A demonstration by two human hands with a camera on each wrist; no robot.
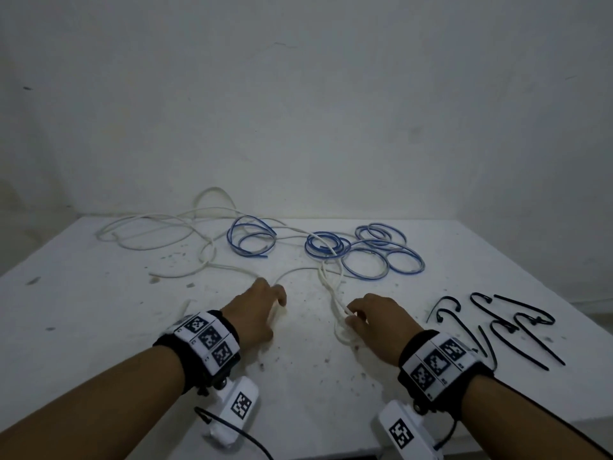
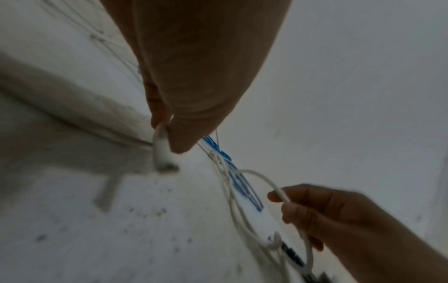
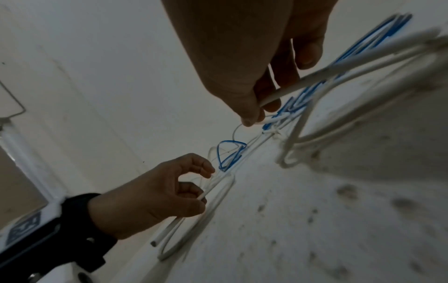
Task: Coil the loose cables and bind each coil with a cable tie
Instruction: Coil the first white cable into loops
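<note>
Left hand (image 1: 257,310) pinching the white cable (image 1: 212,260) near its cut end, right hand (image 1: 374,322) gripping a small loop of it; blue cables (image 1: 326,244) beyond both, black cable ties (image 1: 507,323) right of the right hand, on the stained surface (image 1: 99,327); wristband markers bear no legible text.

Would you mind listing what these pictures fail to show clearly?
- Head view: left hand covers its grip on the thin white cable.
- Head view: how many separate blue-and-white cables lie in the tangle.
- Left wrist view: black plastic cable ties, blurred, cut by the bottom edge.
</note>
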